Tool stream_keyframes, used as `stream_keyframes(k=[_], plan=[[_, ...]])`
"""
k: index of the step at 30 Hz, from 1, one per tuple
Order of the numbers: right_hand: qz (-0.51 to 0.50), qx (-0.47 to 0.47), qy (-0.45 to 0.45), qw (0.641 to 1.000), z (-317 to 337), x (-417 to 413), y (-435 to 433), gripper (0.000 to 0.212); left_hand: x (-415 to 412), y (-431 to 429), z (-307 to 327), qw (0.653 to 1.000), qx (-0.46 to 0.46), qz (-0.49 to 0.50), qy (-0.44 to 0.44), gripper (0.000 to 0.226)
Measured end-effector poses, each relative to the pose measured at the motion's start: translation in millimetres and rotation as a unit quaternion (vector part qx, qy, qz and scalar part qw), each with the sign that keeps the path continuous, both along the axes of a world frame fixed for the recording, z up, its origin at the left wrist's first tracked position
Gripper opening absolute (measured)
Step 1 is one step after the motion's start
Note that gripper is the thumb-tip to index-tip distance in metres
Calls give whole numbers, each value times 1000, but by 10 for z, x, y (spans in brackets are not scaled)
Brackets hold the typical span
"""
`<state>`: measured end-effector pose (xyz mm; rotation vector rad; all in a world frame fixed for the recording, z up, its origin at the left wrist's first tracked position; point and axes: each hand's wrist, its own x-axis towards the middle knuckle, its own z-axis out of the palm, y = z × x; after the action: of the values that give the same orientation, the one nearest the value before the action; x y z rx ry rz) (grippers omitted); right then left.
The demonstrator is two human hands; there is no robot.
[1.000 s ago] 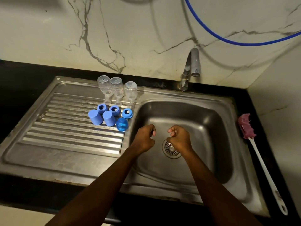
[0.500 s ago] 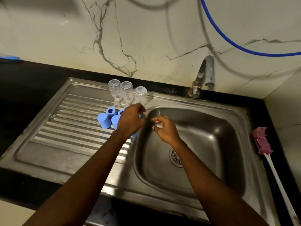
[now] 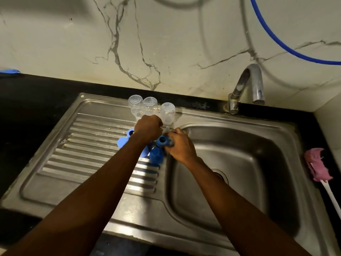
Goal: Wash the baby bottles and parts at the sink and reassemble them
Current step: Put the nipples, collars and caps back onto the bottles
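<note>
One ring (image 3: 162,140) now in right hand (image 3: 181,147)

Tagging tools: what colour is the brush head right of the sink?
Pink brush head on a white handle; the head view, the only one, shows it clearly.

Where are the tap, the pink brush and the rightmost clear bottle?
tap (image 3: 256,84): head view, on the curved spout.
pink brush (image 3: 316,167): head view, on its pink head.
rightmost clear bottle (image 3: 168,112): head view, on its clear side.
</note>
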<state>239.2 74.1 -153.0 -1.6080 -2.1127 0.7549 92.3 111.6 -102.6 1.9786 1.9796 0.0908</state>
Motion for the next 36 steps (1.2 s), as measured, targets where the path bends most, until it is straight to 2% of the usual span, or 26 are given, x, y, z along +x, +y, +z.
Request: stream_keyframes(k=[7,11,13,16,19,21,22,24,25,27,28,32,36], plan=[[-70,-24,93,993,-70,138,-75,31,43,4,-81,1000,-3,-13,-4,33],[-185,-62,235,952,-139,362,-171,46,121,9,-116,999,25,-9,17,29],[-221,-77,258,937,-160,452,-199,51,172,-4,-130,999,37,-1,19,24],[-235,-71,241,939,-164,569,-233,40,214,-32,-136,999,49,9,1,18],[-255,-83,272,924,-158,633,-282,37,261,-61,-127,998,69,-5,1,24],[-275,-97,319,902,-119,661,-290,34,330,-114,-74,995,77,-14,-56,29],[-287,-116,359,880,-97,698,-289,30,378,-153,-40,992,74,-14,-100,29],[-308,-189,452,815,-43,778,-303,21,490,-234,15,980,46,-10,-194,29],[-314,-217,461,801,-28,829,-321,18,552,-275,27,972,25,-8,-234,28],[-317,-194,350,860,-39,940,-380,19,669,-353,8,961,-8,-5,-277,26],[-340,-171,314,870,-36,997,-420,21,720,-395,-18,957,-17,-3,-289,27],[-349,-179,426,816,144,1198,-552,28,873,-559,-178,940,-37,22,-337,36],[-279,-164,461,826,201,1305,-710,33,1056,-753,-305,928,-34,63,-365,36]])
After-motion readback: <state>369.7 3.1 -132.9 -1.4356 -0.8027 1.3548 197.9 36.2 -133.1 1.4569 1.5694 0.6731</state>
